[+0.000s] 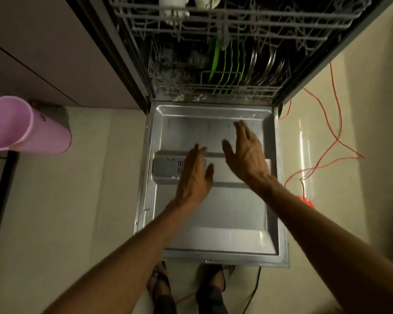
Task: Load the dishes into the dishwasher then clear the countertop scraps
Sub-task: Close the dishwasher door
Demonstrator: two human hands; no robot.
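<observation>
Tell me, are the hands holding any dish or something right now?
No, nothing is held. The left hand and the right hand are both empty, fingers straight, above the open dishwasher door.

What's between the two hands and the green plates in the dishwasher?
In the head view, bare metal of the open door and the lower rack's front rail lie between the left hand, right hand and green plates.

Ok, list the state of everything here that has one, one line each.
dishwasher door: fully open, lying flat.
lower rack: pushed in, holding upright green plates and metal plates.
upper rack: holding white items.
left hand: open, empty, above the door.
right hand: open, empty.
pink bin: upright, lidless.
</observation>
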